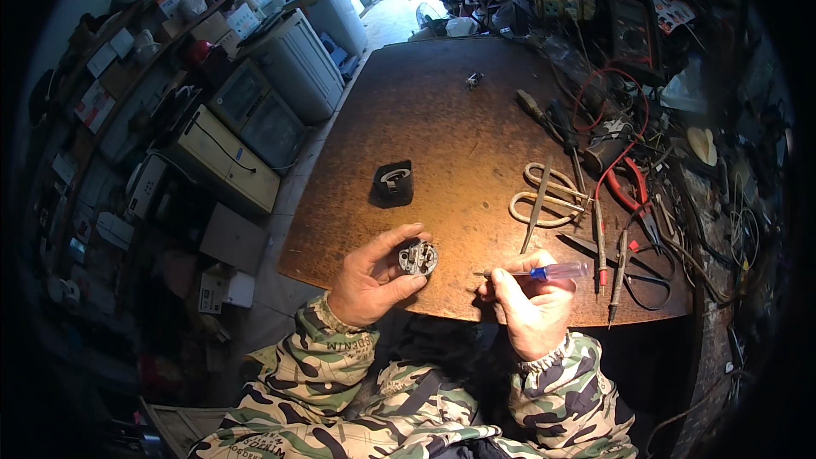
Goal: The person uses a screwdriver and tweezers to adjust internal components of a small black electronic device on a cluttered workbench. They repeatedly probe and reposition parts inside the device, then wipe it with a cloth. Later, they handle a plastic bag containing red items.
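Observation:
Between the thumb and fingers of my left hand (371, 277) is a small round electrical part (418, 258), its face with metal terminals turned up towards me. My right hand (535, 306) grips a screwdriver (560, 271) with a clear and blue handle. The screwdriver's tip points left at the round part, apart from it by a short gap. Beyond my left hand, a black square housing (392, 185) with a round opening lies on the wooden table (446, 127). A small metal piece (474, 81) sits near the table's far end.
Along the right lie scissors (628, 268), red-handled pliers (631, 188), test probes (600, 245), a looped heating element (551, 201) and a brush (532, 105). A multimeter (634, 29) stands amid clutter behind them. Cabinets (223, 153) and loaded shelves line the left wall.

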Motion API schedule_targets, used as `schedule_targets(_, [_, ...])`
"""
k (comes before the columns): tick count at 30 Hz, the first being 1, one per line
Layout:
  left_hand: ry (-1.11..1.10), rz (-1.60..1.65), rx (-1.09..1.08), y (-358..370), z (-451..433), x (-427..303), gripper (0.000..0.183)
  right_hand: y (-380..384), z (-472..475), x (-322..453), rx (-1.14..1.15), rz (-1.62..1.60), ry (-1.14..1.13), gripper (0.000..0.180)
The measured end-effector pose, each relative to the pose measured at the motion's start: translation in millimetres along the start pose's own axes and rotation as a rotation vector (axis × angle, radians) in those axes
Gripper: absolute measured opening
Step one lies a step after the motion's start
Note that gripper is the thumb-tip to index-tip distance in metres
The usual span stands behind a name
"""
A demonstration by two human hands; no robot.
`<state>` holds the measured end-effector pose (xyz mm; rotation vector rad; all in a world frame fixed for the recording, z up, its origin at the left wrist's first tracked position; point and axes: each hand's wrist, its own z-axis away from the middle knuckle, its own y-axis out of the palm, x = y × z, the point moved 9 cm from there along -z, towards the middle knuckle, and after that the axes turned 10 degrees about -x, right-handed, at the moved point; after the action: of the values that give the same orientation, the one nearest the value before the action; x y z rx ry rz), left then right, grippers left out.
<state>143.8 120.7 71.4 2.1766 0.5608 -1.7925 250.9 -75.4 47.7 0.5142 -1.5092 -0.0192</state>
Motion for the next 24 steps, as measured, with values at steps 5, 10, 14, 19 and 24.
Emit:
schedule_targets(5, [-0.052,0.061,-0.021,-5,-4,4,0.051,-1,2,-1,-0.012,-0.054,0.034,0.006])
schedule_targets(10, [-0.030,0.120,-0.169,-9,-8,-2,0.057,0,3,-1,-0.004,-0.038,0.012,0.007])
schedule_targets(14, [-0.108,0.062,-0.229,-7,-12,0,0.051,-1,1,-1,-0.003,-0.016,-0.016,0.009])
schedule_targets(19, [-0.180,-0.034,-0.173,-1,-18,6,0.049,0,3,1,-0.001,-0.013,0.005,0.009])
schedule_targets(24, [-0.192,-0.078,-0.157,-2,-20,8,0.055,2,3,4,0.008,0.006,0.012,0.009])
